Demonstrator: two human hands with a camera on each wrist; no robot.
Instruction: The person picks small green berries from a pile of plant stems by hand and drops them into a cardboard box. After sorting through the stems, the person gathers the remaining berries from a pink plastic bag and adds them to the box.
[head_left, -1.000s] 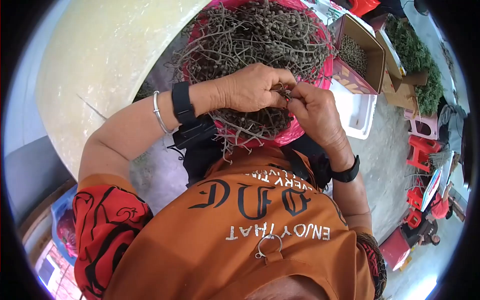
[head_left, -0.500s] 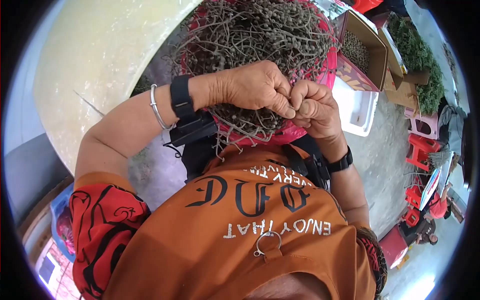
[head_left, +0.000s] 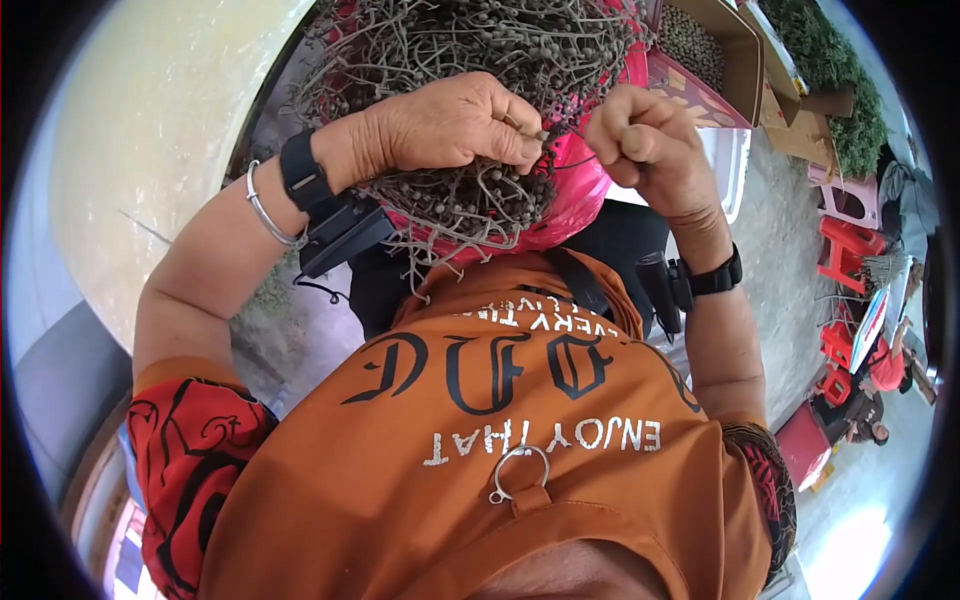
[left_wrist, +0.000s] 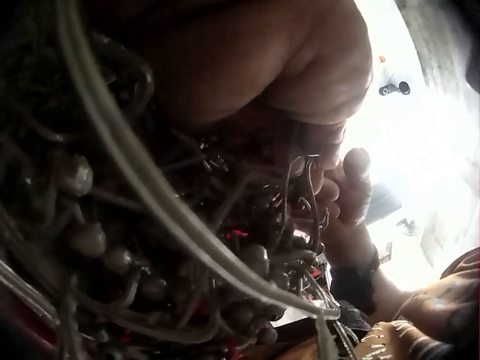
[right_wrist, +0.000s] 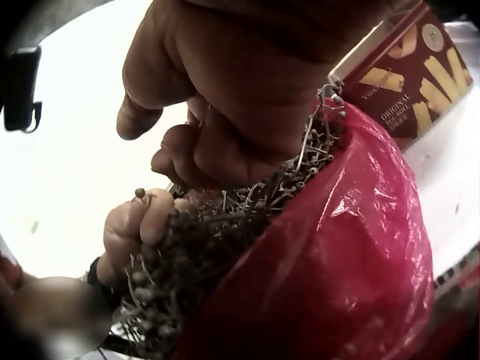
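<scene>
Dry grey-brown stems with small round heads [head_left: 480,50] are heaped in a pink plastic bag [head_left: 575,205]. My left hand [head_left: 450,125] is over the near part of the heap, pinching a small stemmed piece between thumb and forefinger. In the right wrist view, a round head [right_wrist: 140,193] shows at the left fingertips [right_wrist: 154,217]. My right hand [head_left: 655,150] is just to the right, apart from the left, above the bag's edge. Its fingers are curled, and no held piece shows; the inside of the hand is hidden.
A cardboard box [head_left: 735,50] with small round pieces [head_left: 690,45] is right of the bag, beside a white tray [head_left: 738,165]. Green plants [head_left: 825,80] lie beyond. A pale table [head_left: 120,130] is at left; red stools [head_left: 845,250] and people are at right.
My hands were together over the bag; the right has moved away to the right, and the left has shifted up and left in the view. The whole head view has shifted as well.
</scene>
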